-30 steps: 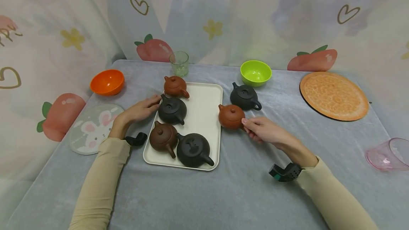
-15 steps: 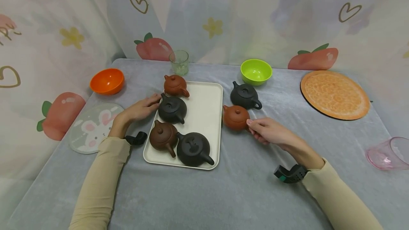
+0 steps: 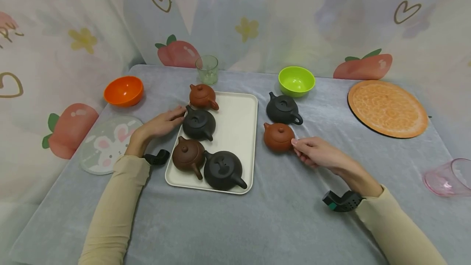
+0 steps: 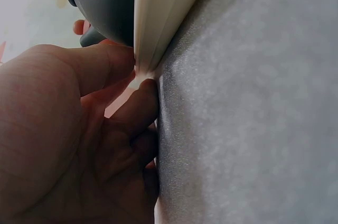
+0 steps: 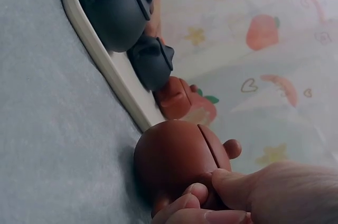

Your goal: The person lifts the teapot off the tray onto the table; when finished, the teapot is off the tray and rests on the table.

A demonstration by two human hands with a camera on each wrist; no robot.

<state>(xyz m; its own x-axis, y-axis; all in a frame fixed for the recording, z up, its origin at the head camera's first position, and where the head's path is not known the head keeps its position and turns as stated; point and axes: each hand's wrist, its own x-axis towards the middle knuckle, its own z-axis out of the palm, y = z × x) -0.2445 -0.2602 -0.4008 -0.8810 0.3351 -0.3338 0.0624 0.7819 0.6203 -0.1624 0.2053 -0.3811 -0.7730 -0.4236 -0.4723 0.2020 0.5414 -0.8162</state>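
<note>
My right hand (image 3: 319, 151) pinches the handle of an orange-brown teapot (image 3: 278, 138), which stands upright right of the white tray (image 3: 239, 111). In the right wrist view, thumb and fingers cover most of that handle. My left hand (image 3: 160, 126) grips the tray's left rim, thumb at its upper edge and fingers low beside it in the left wrist view. Close to those fingertips sits a black teapot (image 3: 199, 124) on the tray. Also on the tray are another orange-brown teapot (image 3: 202, 96), a dark brown teapot (image 3: 188, 155) and a larger black teapot (image 3: 223, 169).
Just behind the held teapot stands another black teapot (image 3: 283, 108). A green bowl (image 3: 296, 81), green glass (image 3: 207, 70) and orange bowl (image 3: 124, 91) line the back. Round mats lie left (image 3: 106, 145) and right (image 3: 387, 108). A pink glass (image 3: 447, 177) lies far right.
My right hand has drawn the orange-brown teapot rightward, from the tray's right edge to a spot in front of the black teapot. The left hand has stayed at the tray.
</note>
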